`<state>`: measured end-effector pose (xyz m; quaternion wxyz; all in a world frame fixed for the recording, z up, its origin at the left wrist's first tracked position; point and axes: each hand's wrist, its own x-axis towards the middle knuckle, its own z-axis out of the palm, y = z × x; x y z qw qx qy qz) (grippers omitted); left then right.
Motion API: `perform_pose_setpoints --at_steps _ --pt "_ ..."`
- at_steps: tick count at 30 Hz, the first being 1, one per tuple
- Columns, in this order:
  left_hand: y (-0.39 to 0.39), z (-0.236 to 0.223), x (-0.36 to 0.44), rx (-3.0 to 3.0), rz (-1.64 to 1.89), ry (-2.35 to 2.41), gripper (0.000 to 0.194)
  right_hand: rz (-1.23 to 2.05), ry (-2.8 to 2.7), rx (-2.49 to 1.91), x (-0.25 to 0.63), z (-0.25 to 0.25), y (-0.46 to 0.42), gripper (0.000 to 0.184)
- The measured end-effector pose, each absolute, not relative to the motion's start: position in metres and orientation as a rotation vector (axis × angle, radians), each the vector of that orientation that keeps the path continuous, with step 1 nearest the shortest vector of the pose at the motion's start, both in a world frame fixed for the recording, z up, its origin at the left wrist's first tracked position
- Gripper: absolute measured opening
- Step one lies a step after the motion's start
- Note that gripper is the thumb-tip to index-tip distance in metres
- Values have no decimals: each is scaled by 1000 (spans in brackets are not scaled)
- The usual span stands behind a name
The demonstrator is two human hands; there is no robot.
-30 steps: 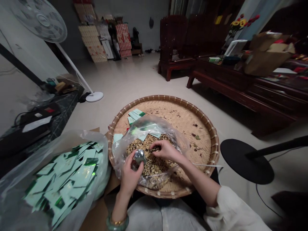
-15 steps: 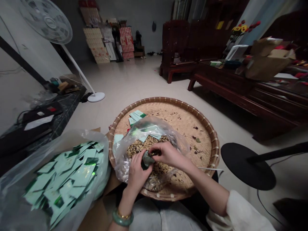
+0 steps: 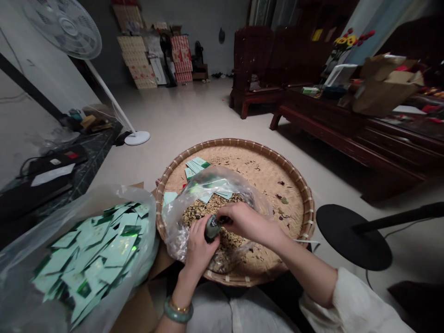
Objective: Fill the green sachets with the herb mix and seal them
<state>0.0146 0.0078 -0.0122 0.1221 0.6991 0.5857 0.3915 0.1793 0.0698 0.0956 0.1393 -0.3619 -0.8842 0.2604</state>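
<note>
Pale floor, dim room. Far left: white fan on a stand. Far wall: boxes in stacks, red-and-white and pale. Far right: dark wood bench with a brown carton on it, flowers behind. Near right, black round base on the floor.

Near centre: round woven tray in front of the person. Clear bag sits open in the tray, left of centre, with a loose pale-and-dark mix inside. Flat green sachets lie at the tray's far left; a few more show at the mix's far edge. Dark dried bits are scattered over the tray's right side.

Left hand is curled around a small green pouch, thumb on the near side, pouch tilted, above the mix. Right hand comes in from the right, fingers narrow, pinched together right at the pouch's upper end; can't tell what they grip, if anything. Green bangle and a gold one on the left wrist; white sleeve on the right arm.

Near left, beside the tray: big plastic bag, open, heaped with more green sachets.
</note>
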Motion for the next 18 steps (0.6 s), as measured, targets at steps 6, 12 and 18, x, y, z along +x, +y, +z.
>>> perform_pose_setpoints --at_steps 6,12,18 --pt "7 -15 12 2046 1139 1737 54 752 -2632 -1056 169 99 69 22" --pt "7 -17 12 2051 1114 1760 61 770 -2574 -1042 169 94 68 30" --pt "6 -19 12 2035 1117 1746 63 785 -2506 -1015 169 92 66 34"
